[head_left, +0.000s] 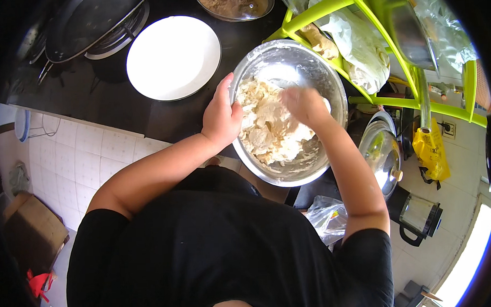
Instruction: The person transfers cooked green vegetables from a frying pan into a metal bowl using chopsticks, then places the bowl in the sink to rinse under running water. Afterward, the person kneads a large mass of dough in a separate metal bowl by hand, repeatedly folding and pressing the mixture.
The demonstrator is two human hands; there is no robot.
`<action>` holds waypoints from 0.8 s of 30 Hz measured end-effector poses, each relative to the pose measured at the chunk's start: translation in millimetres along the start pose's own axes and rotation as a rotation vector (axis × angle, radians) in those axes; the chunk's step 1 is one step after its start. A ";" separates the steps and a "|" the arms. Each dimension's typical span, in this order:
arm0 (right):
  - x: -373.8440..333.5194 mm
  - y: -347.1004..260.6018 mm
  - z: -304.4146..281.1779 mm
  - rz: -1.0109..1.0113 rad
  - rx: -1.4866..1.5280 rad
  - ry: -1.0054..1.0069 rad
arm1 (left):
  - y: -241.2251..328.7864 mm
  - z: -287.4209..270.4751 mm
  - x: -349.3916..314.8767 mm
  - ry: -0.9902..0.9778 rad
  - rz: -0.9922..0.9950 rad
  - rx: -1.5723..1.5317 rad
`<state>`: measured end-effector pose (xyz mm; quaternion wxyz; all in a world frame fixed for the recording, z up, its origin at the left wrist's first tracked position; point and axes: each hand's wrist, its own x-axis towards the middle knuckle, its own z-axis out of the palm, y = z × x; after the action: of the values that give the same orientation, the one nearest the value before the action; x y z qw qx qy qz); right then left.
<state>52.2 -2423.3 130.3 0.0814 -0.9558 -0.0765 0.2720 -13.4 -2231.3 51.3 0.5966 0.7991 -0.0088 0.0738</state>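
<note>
A steel mixing bowl (335, 85) holds shaggy, crumbly dough (266, 131), with pale smears and floury bits on its wall. My left hand (221, 116) grips the bowl by its left side, thumb at the rim and fingers against the outside. Inside the bowl, my right hand (307, 108) is over the right part of the dough. Its fingers are blurred by motion and partly turned away, so their pose does not show clearly.
Left of the bowl, a white plate (174, 57) lies on the dark counter (163, 114). Beyond are a black pan (84, 24) and a dish of brown food (235, 3). A green rack (359, 9) with plastic bags borders the bowl's right. A glass lid (379, 154) and a blender jug (418, 215) stand nearby.
</note>
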 end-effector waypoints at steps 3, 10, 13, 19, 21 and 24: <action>59.3 8.2 21.1 0.118 -0.105 0.263 | 7.3 -2.8 -4.3 -0.049 -0.071 0.004; 34.2 -46.0 46.7 -0.246 0.162 -0.277 | -1.1 0.3 -1.1 0.027 -0.036 0.072; -19.5 -38.9 39.7 -0.647 -0.370 -0.145 | -0.6 -1.2 2.2 0.011 -0.052 0.061; -92.8 61.8 49.1 -0.627 -0.637 -0.038 | 3.8 -5.4 4.4 -0.035 0.000 0.039; -93.9 86.7 53.3 -0.668 -0.406 0.030 | -0.1 -4.2 3.2 -0.052 0.021 -0.022; -66.8 81.0 56.9 -0.740 -0.529 -0.040 | -3.5 -2.4 -0.4 -0.068 0.043 -0.059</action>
<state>-26.0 -2508.5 100.5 -0.0754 -0.8466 -0.4812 0.2143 -13.7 -2228.1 48.6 0.6175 0.7828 -0.0484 0.0592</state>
